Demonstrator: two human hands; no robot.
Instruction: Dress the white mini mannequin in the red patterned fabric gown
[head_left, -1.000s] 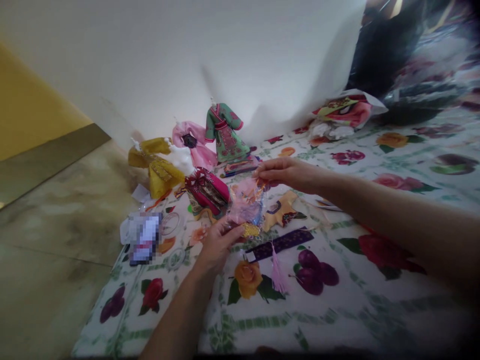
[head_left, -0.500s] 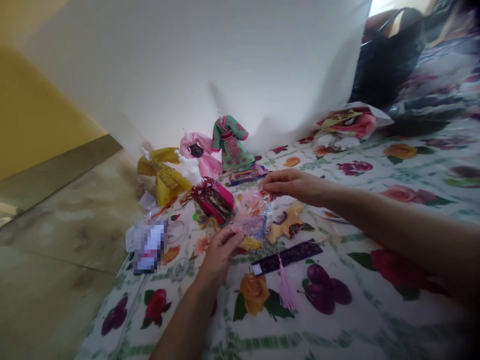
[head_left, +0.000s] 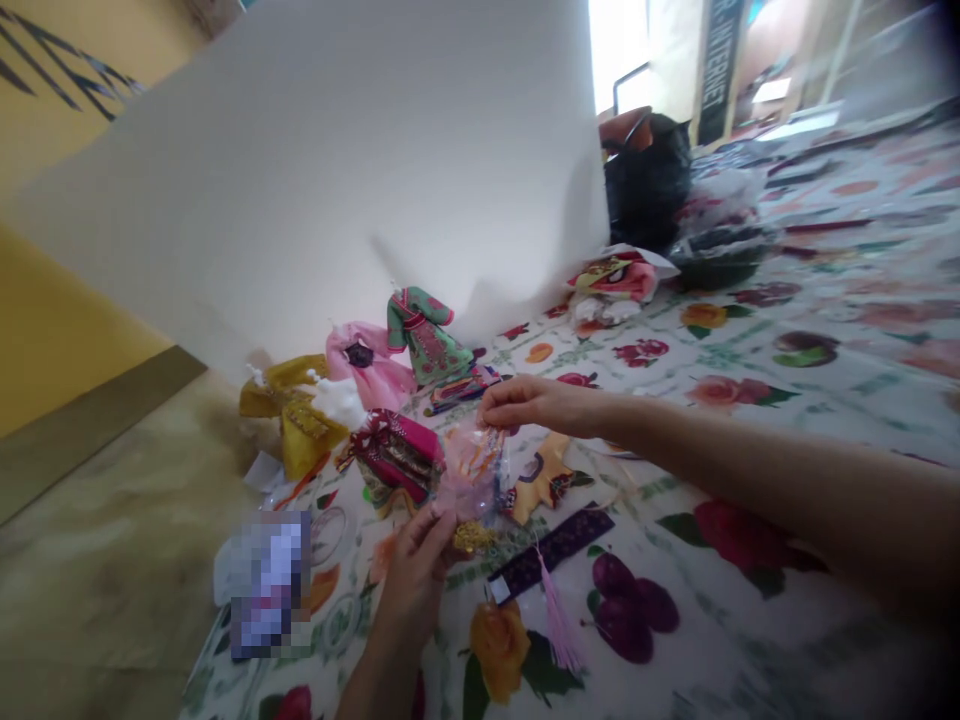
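Between my two hands is a clear plastic bag with pink and orange contents. My right hand pinches its upper edge, fingers closed. At its lower left edge, my left hand grips the plastic between thumb and fingers. Gold-coloured trim lies beside the left fingertips. Right of the bag is a tan cloth piece. A dark purple strip and a pink tassel lie nearer me. Just left of the bag stands a small magenta dress on a white form.
Small yellow, pink and green dresses stand by the white panel. Rolls of clear tape and a blurred packet lie at left. Black bags and folded cloth sit at the back right.
The view has shifted, so the dresses, bag and hands appear lower and further left. Both hands keep hold of the plastic bag. More of the background at the upper right shows.
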